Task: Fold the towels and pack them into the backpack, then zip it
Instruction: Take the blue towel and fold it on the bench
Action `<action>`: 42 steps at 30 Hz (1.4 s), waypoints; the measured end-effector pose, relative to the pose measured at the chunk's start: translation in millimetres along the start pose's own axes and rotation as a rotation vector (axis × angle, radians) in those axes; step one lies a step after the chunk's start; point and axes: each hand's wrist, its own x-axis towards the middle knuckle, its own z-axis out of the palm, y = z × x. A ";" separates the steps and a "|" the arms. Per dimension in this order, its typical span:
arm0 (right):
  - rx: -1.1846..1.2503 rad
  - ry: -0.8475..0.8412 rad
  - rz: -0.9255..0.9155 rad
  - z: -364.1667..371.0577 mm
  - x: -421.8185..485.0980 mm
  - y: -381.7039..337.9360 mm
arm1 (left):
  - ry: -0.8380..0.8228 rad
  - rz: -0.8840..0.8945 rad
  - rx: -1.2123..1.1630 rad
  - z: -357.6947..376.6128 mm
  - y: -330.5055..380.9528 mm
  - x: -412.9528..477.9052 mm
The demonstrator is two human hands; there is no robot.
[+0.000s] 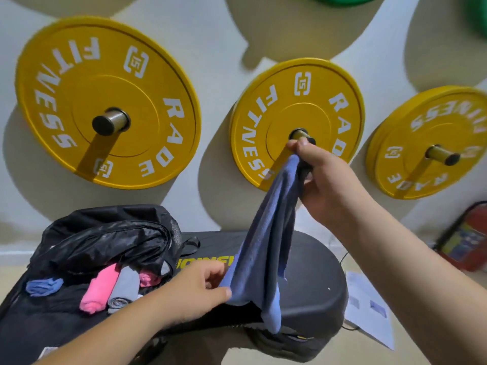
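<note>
A blue towel hangs in the air over the black bench. My right hand pinches its top corner, raised in front of the wall. My left hand pinches the towel's lower left edge just above the bench. The black backpack lies open at the left on the bench. Inside it sit rolled towels: a pink one, a grey one, a blue one and another pink one partly hidden under the flap.
Three yellow weight plates hang on wall pegs behind, the middle one right behind my right hand. A red fire extinguisher leans at the right. A paper sheet lies on the floor beside the bench.
</note>
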 end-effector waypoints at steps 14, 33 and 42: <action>-0.765 -0.301 -0.037 -39.3 -45.7 117.0 | 0.402 0.042 -0.060 -3.1 21.0 -4.3; -0.329 0.255 0.323 -117.2 24.7 164.3 | -0.269 -0.303 0.302 -14.3 -50.6 20.9; -0.253 0.415 0.502 -141.0 27.4 177.7 | 0.496 -0.355 -0.233 -31.9 -30.6 20.0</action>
